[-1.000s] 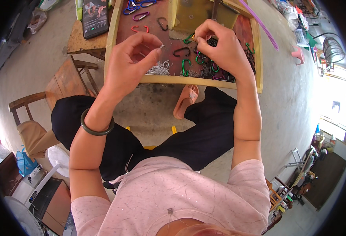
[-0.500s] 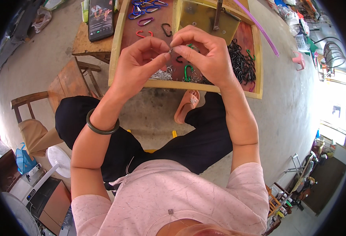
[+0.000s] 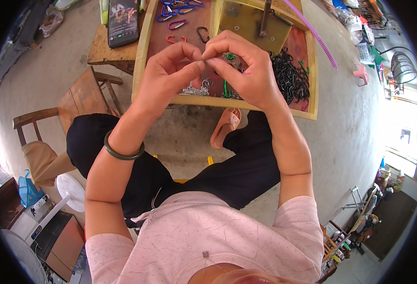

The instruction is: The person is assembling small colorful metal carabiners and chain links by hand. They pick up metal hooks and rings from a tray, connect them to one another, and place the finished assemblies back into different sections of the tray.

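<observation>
Fingertip to fingertip, my left hand (image 3: 163, 83) and my right hand (image 3: 253, 75) meet over a shallow wooden tray (image 3: 203, 101). Both pinch at one tiny spot; whatever is between them is too small and covered to name. Below the fingers lie a heap of small silver metal pins (image 3: 198, 89) and a green hook-shaped piece (image 3: 226, 89). Black hook-shaped pieces (image 3: 288, 79) are piled right of my right hand. Beyond my hands are a dark carabiner body (image 3: 202, 34), red hook pieces (image 3: 171, 39), a purple carabiner (image 3: 177, 24) and several blue carabiners (image 3: 177, 8).
A yellowish plate (image 3: 246, 26) with an upright metal bar (image 3: 265, 16) stands at the tray's back. A purple coiled cord (image 3: 318, 40) hangs across the right rim. Left of the tray, a phone (image 3: 123, 26) rests on a wooden stool (image 3: 105, 47), near a wooden chair (image 3: 78, 102).
My hands have shifted very slightly left, and the fingertips now cover the small metallic bit that showed between them. The green hook piece below appears turned. The tray sits nearly the same in view.
</observation>
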Action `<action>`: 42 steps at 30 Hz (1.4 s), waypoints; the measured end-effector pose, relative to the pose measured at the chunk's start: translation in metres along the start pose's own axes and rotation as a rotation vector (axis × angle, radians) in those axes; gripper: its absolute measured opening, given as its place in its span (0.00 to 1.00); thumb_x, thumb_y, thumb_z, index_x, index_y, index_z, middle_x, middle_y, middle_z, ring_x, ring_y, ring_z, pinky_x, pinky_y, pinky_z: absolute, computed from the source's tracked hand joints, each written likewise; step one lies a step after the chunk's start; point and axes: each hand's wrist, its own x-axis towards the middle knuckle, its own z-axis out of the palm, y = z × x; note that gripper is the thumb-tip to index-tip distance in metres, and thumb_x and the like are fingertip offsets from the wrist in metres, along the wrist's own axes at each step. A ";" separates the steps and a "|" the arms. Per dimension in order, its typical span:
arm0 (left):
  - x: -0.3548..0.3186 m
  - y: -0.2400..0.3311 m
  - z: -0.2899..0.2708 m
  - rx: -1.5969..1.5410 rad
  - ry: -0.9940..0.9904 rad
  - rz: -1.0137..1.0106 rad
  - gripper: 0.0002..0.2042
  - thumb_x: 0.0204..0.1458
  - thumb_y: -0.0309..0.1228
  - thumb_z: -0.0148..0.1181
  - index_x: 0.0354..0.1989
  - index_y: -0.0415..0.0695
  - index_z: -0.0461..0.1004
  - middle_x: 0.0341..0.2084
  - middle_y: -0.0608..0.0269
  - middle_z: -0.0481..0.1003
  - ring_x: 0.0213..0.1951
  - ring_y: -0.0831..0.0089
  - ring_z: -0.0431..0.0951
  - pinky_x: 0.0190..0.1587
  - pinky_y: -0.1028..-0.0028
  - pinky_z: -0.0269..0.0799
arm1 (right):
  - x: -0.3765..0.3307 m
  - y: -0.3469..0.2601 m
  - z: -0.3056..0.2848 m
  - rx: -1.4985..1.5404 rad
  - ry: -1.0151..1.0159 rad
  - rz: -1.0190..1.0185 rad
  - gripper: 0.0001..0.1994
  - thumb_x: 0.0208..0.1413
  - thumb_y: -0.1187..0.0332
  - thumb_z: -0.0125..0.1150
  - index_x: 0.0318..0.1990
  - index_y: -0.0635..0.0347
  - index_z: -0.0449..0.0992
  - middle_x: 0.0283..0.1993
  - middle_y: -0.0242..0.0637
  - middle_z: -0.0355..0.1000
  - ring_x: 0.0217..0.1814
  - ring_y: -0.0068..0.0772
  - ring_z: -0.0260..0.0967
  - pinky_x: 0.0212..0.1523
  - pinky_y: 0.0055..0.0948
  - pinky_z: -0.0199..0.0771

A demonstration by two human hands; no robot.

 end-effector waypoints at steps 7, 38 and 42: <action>0.002 -0.002 -0.002 0.027 0.100 -0.072 0.02 0.58 0.28 0.60 0.38 0.47 0.74 0.23 0.72 0.75 0.26 0.89 0.71 0.24 0.83 0.53 | -0.003 -0.008 0.008 -0.015 0.051 0.048 0.06 0.56 0.80 0.64 0.40 0.64 0.79 0.41 0.34 0.76 0.42 0.28 0.74 0.47 0.26 0.74; -0.001 0.000 -0.008 0.101 0.140 -0.007 0.01 0.61 0.27 0.59 0.37 0.44 0.74 0.25 0.71 0.75 0.28 0.86 0.75 0.26 0.83 0.63 | -0.005 0.032 0.021 -1.041 -0.230 -0.247 0.04 0.46 0.73 0.64 0.31 0.57 0.75 0.35 0.34 0.72 0.40 0.37 0.73 0.44 0.36 0.71; 0.000 -0.003 -0.005 0.030 0.125 -0.055 0.02 0.62 0.29 0.59 0.39 0.46 0.73 0.25 0.71 0.77 0.27 0.88 0.74 0.24 0.84 0.60 | 0.006 0.017 0.010 -0.242 -0.090 -0.009 0.03 0.55 0.73 0.63 0.36 0.60 0.75 0.39 0.30 0.74 0.39 0.28 0.73 0.42 0.31 0.73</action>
